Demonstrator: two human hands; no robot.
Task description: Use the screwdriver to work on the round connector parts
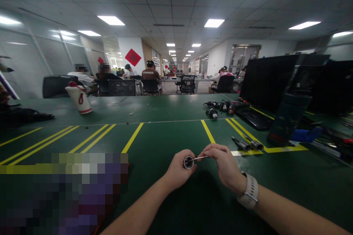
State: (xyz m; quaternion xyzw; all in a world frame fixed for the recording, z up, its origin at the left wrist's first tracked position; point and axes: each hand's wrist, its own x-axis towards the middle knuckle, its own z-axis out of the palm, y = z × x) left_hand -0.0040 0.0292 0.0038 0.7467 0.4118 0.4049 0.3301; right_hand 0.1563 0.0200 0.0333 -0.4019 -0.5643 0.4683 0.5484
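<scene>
Tube (188, 162) sits in the left hand (179, 169), its open round mouth facing the wearer, above the near half of the counter (171, 136), whose near edge is out of view. The left hand is closed around its wall; the right hand (224, 165) pinches a thin rod (201, 158) between its fingertips. The hands are close together, the rod bridging them at the tube's mouth; how deep its tip reaches, if it is inside at all, I cannot tell.

The likeliest trouble is a slip. The rod is slender and meets the tube at a slant, so a hard push could skid it off the rim or bend it, and its tip could jab the left fingers close beside the mouth. A weak pinch could let it twist or drop. Because the tube is smooth and round and appears held clear of the surface, a loosened left grip could let it fall and roll toward the near edge.

Beyond the right wrist, toward the counter's right edge, two metal pieces (244, 144) lie by yellow tape (286, 148). A wide swing of that forearm, with its watch (249, 191), could knock them rolling against the tall bottle (289, 117).
</scene>
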